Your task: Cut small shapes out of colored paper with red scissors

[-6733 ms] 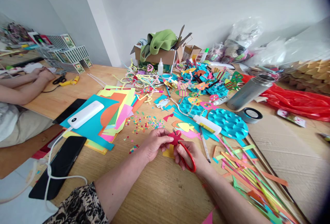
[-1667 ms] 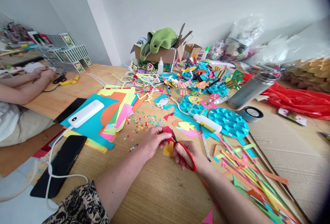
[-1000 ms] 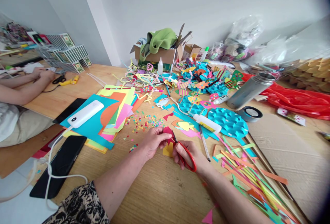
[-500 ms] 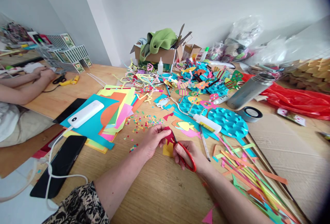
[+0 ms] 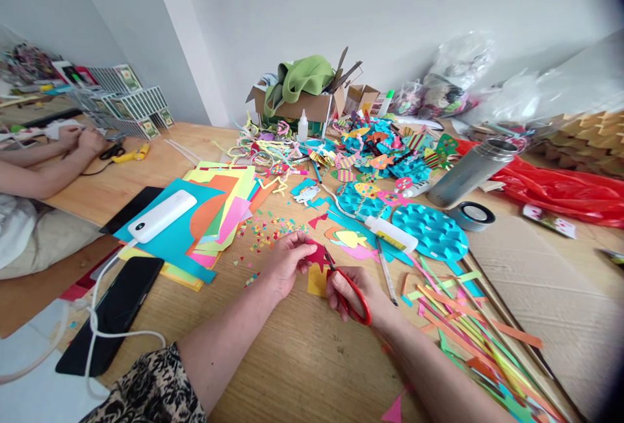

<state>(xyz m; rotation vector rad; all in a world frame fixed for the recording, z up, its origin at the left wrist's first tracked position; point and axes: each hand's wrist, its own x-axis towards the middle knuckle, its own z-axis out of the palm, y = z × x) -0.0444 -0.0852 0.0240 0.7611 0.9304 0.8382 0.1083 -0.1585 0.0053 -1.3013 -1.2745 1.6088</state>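
Between the thumb and fingers of my left hand (image 5: 291, 260) is a small piece of dark red paper (image 5: 319, 254) with a jagged edge. My right hand (image 5: 358, 290) grips red-handled scissors (image 5: 361, 309), whose blades meet the paper's right side. Whether the blades are fully closed is hard to see. Just below the red paper, a yellow paper piece (image 5: 318, 282) lies on the wooden table. Tiny coloured paper bits (image 5: 273, 231) are scattered beyond my left hand. A yellow paper fish (image 5: 351, 238) lies past the scissors.
Stacked coloured paper (image 5: 224, 182) carries a white power bank (image 5: 162, 215) at left, near a black phone (image 5: 110, 316). A glue bottle (image 5: 392, 234), paper strips (image 5: 468, 319) and a metal flask (image 5: 472, 173) lie or stand at right. Another person's hands (image 5: 88, 140) rest at far left.
The red paper has turned in my left hand, so its jagged edge now points more to the right. My right hand and the scissors stay nearly in place.
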